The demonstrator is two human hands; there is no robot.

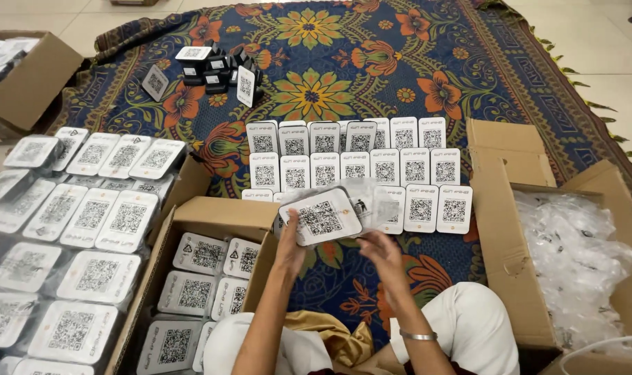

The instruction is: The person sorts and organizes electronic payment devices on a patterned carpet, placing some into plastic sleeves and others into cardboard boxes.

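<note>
White, stiff, light code plaque (pixel 321 217) being gripped edgewise by left hand (pixel 290 239); right hand (pixel 380 251) is pinching its slippery plastic sleeve (pixel 371 201).

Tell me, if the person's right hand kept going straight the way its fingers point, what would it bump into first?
Probably the clear plastic bag it is already touching, then the rows of white code plaques on the patterned rug. Depth is hard to judge from above.

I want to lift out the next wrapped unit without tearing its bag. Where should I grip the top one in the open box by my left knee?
Take the unit by its two long edges, coming straight down from above. It lies flat, face up, packed close to its neighbours inside the box, so only the top is free. The side nearest the wall looks tight; a finger probably has to slip in there first.
</note>
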